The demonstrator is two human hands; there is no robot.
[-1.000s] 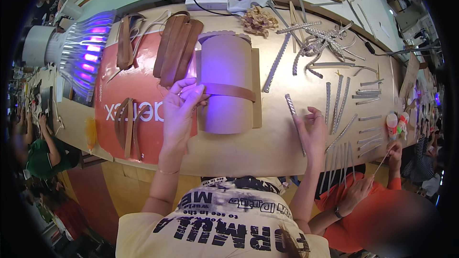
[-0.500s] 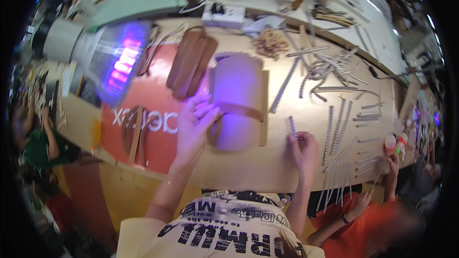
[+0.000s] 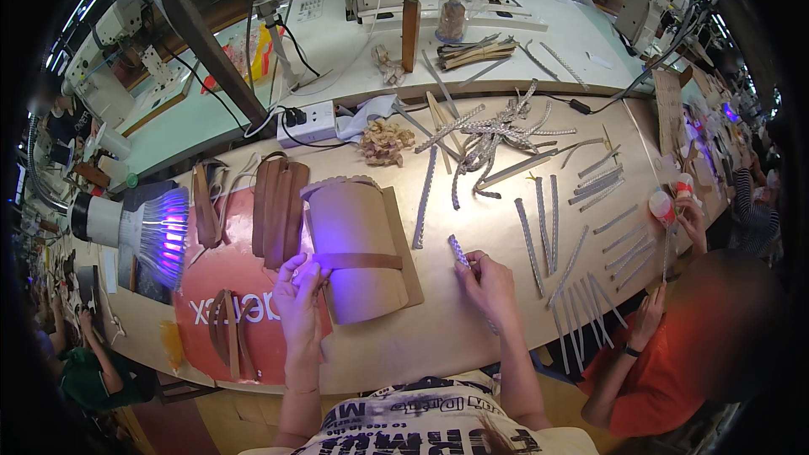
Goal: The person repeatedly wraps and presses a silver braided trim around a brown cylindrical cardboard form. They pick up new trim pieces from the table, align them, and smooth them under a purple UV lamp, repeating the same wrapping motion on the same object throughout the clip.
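Observation:
A tan cardboard form [image 3: 354,215] with a curved top stands in the middle of the table. Across it runs a brown leather strap [image 3: 362,261]. My left hand [image 3: 299,299] is closed in a pinch at the strap's left end, lit violet by the lamp; the fingertips partly hide that end. To the right of the form, my right hand [image 3: 489,286] grips a grey-and-white braided strip [image 3: 457,248], whose tip sticks out beyond the fingers toward the far side.
At left a lamp [image 3: 156,232] glows violet. Brown leather strips [image 3: 280,211] lie beyond my left hand. Braided strips [image 3: 493,143] are heaped at the far right, with several laid in rows nearer. A white power socket [image 3: 308,124] is at the back. A co-worker's hand [image 3: 647,316] works at right.
The view has shifted, so the table's things sit lower and further left. My left hand stays at the strap's end, and my right hand still grips the braided strip.

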